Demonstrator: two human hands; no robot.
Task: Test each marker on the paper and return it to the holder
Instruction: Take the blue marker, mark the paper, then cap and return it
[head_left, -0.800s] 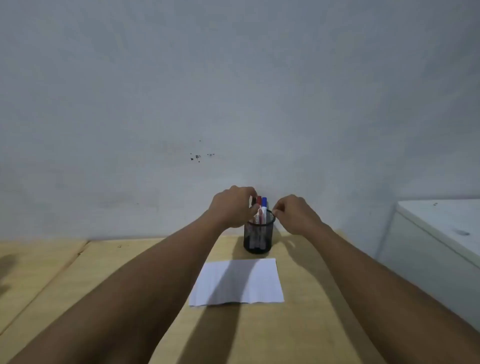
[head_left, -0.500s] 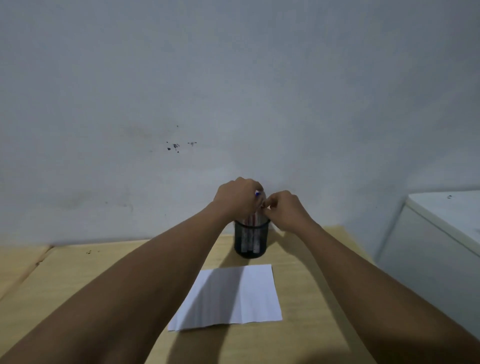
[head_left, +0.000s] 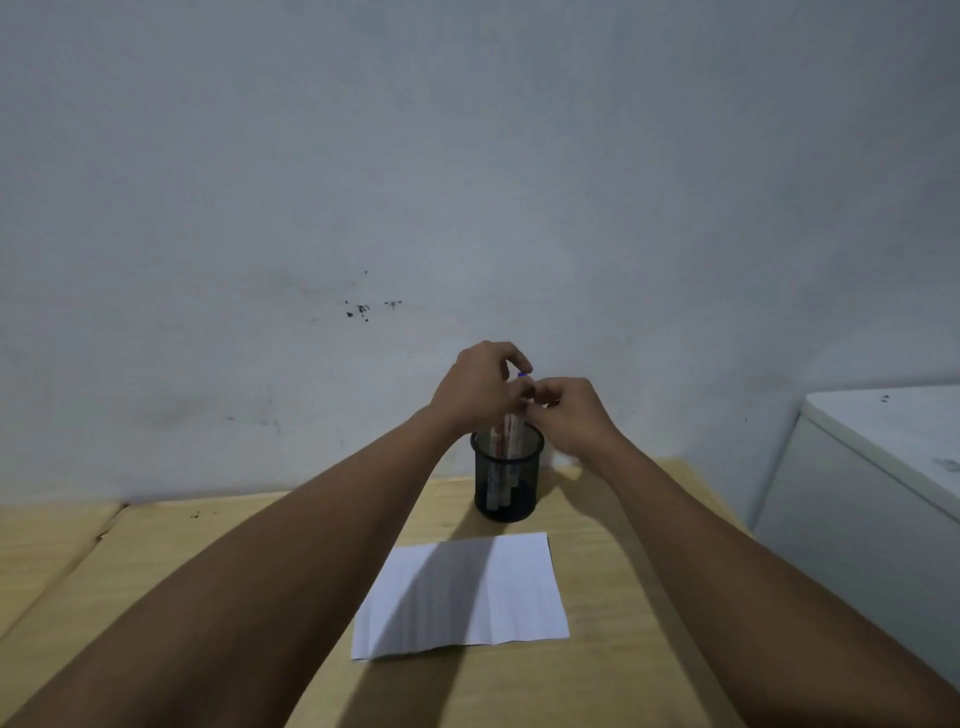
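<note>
A black mesh holder (head_left: 506, 475) stands at the back of the wooden table (head_left: 597, 675), with white-bodied markers (head_left: 503, 447) upright inside. Both hands meet right above its rim. My left hand (head_left: 480, 387) is closed around the marker tops; a blue cap tip (head_left: 522, 374) pokes out between its fingers. My right hand (head_left: 569, 413) pinches at the same markers from the right. A creased white sheet of paper (head_left: 462, 595) lies flat in front of the holder, unmarked.
A plain grey wall (head_left: 467, 182) with a few dark specks rises directly behind the holder. A white cabinet (head_left: 872, 467) stands to the right of the table. A seam (head_left: 106, 527) splits the tabletop at the left.
My hands have closed in over the holder and now touch each other at the marker tops. The red and blue caps, earlier plainly seen, are mostly hidden under my fingers.
</note>
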